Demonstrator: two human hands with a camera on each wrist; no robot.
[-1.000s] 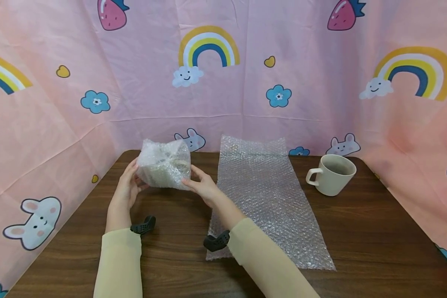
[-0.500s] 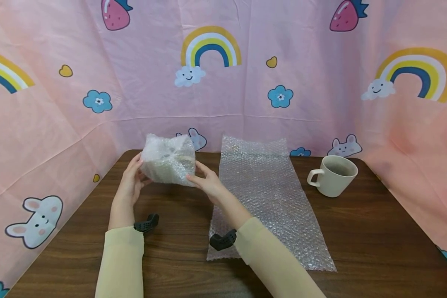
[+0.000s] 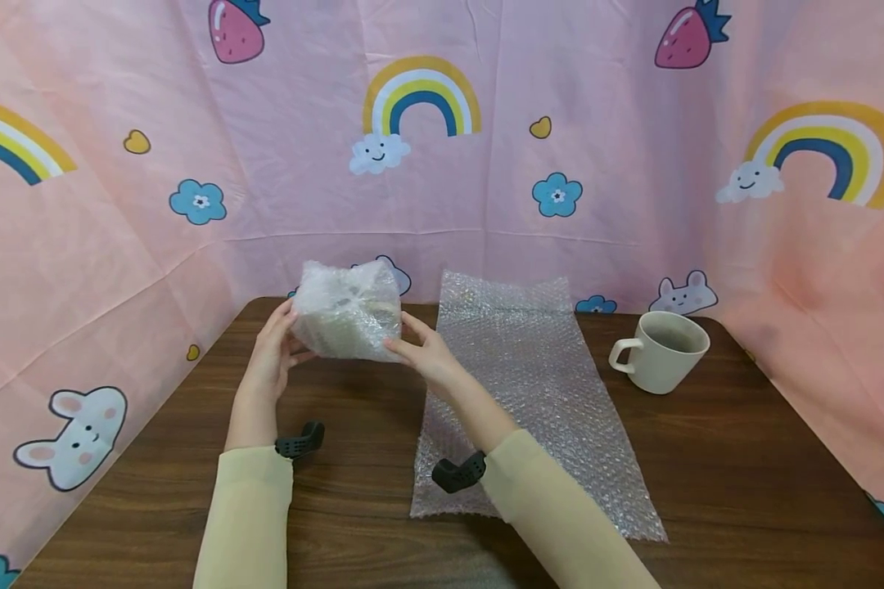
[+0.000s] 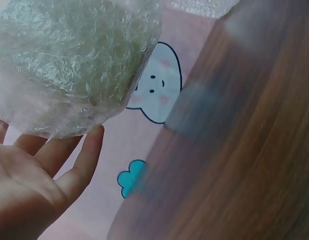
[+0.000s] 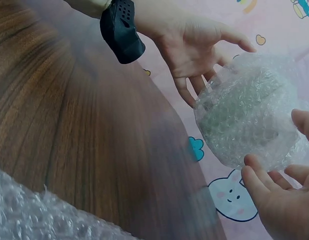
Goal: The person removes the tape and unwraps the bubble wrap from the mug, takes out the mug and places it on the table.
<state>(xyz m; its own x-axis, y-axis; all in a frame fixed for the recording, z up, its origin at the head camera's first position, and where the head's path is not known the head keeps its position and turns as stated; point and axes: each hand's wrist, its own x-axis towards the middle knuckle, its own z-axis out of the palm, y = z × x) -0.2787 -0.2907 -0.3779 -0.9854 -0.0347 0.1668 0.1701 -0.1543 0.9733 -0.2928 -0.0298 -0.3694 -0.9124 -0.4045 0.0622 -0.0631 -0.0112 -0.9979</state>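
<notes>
One squarish bundle in clear bubble wrap [image 3: 349, 311], pale greenish contents unidentified, raised left of the landmark, a flat clear plastic bubble-wrap sheet [image 3: 516, 384]; wrapping apparently complete. Left hand [image 3: 272, 343] and right hand [image 3: 429, 353], fingers and thumbs gripping its opposite sides. One cream ceramic mug [image 3: 663, 353], right of the sheet, bare; sheet unfolded, seemingly unused. Dark brown wooden table [image 3: 744, 466], beneath the sheet.

Is held raised off the dark wooden table [image 3: 361, 425] as a boxy, crinkled bubble-wrapped bundle [image 3: 348, 319], translucent with pale green inside, between left hand [image 3: 270, 353] and right hand [image 3: 430, 356].
</notes>
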